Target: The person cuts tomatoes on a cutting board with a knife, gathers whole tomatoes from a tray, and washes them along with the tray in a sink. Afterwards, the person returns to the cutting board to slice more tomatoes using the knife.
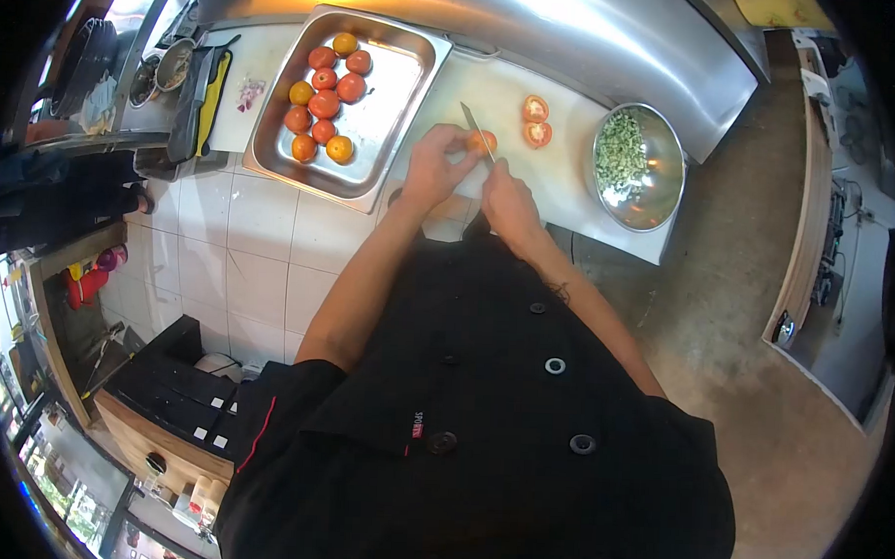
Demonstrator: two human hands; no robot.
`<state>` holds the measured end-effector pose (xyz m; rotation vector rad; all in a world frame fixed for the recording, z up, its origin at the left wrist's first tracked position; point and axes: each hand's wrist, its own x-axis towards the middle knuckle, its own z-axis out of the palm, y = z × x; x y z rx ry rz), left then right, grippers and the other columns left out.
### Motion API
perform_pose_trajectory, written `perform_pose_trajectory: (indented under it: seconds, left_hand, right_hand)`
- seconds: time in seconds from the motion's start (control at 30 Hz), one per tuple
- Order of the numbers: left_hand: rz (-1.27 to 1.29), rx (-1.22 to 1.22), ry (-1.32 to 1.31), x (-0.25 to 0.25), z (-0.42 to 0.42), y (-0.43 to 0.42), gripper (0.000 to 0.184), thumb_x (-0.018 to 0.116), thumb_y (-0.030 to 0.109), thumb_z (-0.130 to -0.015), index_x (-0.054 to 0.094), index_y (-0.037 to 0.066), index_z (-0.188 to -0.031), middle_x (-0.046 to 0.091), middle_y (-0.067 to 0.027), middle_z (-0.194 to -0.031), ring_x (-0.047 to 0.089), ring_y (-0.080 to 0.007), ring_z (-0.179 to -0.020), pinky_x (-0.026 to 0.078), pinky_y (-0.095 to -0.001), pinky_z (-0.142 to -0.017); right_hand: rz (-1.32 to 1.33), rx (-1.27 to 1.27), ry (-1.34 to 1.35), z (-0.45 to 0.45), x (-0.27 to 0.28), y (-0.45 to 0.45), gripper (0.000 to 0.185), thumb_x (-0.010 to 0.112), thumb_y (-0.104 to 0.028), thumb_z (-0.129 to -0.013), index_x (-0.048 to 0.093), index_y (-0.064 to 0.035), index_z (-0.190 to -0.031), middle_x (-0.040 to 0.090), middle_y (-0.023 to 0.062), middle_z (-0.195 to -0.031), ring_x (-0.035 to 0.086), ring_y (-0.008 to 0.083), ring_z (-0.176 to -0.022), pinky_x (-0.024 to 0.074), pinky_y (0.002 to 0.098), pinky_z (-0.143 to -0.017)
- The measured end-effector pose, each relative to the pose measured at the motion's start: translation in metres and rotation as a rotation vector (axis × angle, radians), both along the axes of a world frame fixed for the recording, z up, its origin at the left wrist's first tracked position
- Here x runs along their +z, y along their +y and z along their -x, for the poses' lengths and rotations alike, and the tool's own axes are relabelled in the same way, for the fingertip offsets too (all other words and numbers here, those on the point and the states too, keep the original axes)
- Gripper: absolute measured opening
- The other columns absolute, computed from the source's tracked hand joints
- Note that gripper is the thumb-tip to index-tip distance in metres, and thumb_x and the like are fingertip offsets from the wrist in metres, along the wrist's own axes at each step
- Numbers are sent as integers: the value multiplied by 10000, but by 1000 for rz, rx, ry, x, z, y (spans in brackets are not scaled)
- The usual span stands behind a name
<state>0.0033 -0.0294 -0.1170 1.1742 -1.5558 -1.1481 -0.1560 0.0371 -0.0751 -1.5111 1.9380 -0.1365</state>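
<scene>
On the white cutting board (569, 190), my left hand (436, 167) holds a tomato (483, 143) by its left side. My right hand (510, 205) is closed around the handle of a knife (476, 126), whose blade lies across that tomato and points away from me. Two cut tomato halves (537, 122) rest on the board to the right of the knife, cut faces up. Left of my hands stands a steel tray (397, 105) with several whole red and orange tomatoes (323, 104).
A steel bowl (665, 179) with chopped green pieces (620, 152) stands at the board's right end. Left of the tray are small chopped bits (250, 93) and a yellow-and-black knife-like item (213, 104). A steel wall runs behind. Part of another person (66, 202) shows far left.
</scene>
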Motion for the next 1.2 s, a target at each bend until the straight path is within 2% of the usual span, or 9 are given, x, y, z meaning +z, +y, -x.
perform_pose_trajectory:
  seconds: [0.27, 0.37, 0.43, 0.53, 0.63, 0.77, 0.83, 1.03, 1.2]
  left_hand:
    - [-174, 84, 40, -12, 3, -4, 291, 730, 115, -977, 732, 5, -1246, 747, -189, -1181, 773, -301, -1023, 619, -392, -923]
    - [-182, 156, -155, -12, 11, -16, 377, 714, 147, -965, 708, -16, -1305, 731, -222, -1221, 750, -344, -1051, 603, -418, -953]
    - [-134, 187, -149, -7, 27, -25, 473, 762, 219, -925, 699, -24, -1326, 715, -248, -1234, 731, -379, -1047, 590, -443, -962]
    - [-12, 128, -279, 4, 43, -31, 531, 803, 255, -891, 699, -27, -1329, 692, -270, -1254, 713, -391, -1083, 581, -452, -980]
    - [-33, 48, -339, -5, 42, -36, 614, 855, 240, -883, 657, -18, -1403, 661, -235, -1313, 773, -299, -996, 612, -412, -913]
    - [-76, 19, -237, -3, 39, -33, 605, 878, 212, -853, 663, -18, -1369, 663, -226, -1299, 769, -295, -946, 618, -400, -877]
    - [214, -62, -376, -3, 38, -34, 571, 881, 201, -839, 671, -13, -1325, 678, -218, -1240, 756, -291, -894, 620, -398, -834]
    - [8, -21, -348, -3, 40, -37, 530, 875, 201, -802, 680, -3, -1250, 699, -213, -1132, 736, -343, -947, 611, -440, -866]
    - [70, 28, -389, 0, 39, -42, 505, 865, 199, -784, 672, -1, -1206, 686, -225, -1116, 703, -402, -1011, 593, -476, -911]
  right_hand:
    - [11, -48, -38, 33, -11, 17, 224, 498, -224, -1102, 480, -4, -1067, 693, 348, -854, 664, 598, -855, 488, 681, -767]
    - [104, -129, -60, 42, -8, 2, 246, 504, -249, -1101, 492, -8, -1057, 695, 347, -861, 665, 592, -845, 489, 678, -762]
    - [29, -172, -64, 49, -2, -1, 282, 469, -272, -1087, 544, -9, -1160, 714, 383, -1005, 691, 591, -978, 517, 670, -905]
    - [28, -120, -4, 52, 5, 2, 271, 466, -261, -1088, 538, -8, -1151, 716, 377, -970, 693, 592, -954, 512, 679, -898]
    - [7, -98, 47, 52, 12, 3, 253, 464, -247, -1085, 540, -13, -1146, 723, 365, -954, 700, 585, -938, 514, 680, -883]
    - [-10, -76, 103, 50, 21, 5, 231, 468, -225, -1077, 543, -15, -1137, 728, 350, -946, 708, 572, -935, 523, 673, -872]
    - [-4, -47, 137, 50, 24, 1, 213, 476, -204, -1067, 546, -12, -1127, 731, 337, -938, 716, 558, -936, 532, 666, -868]
    - [16, 40, 186, 60, 32, -2, 212, 482, -200, -1062, 552, -17, -1142, 734, 324, -928, 726, 539, -921, 540, 666, -847]
    - [100, 99, 124, 55, 1, -8, 199, 498, -195, -1061, 512, -11, -1137, 707, 344, -851, 706, 569, -865, 530, 685, -801]
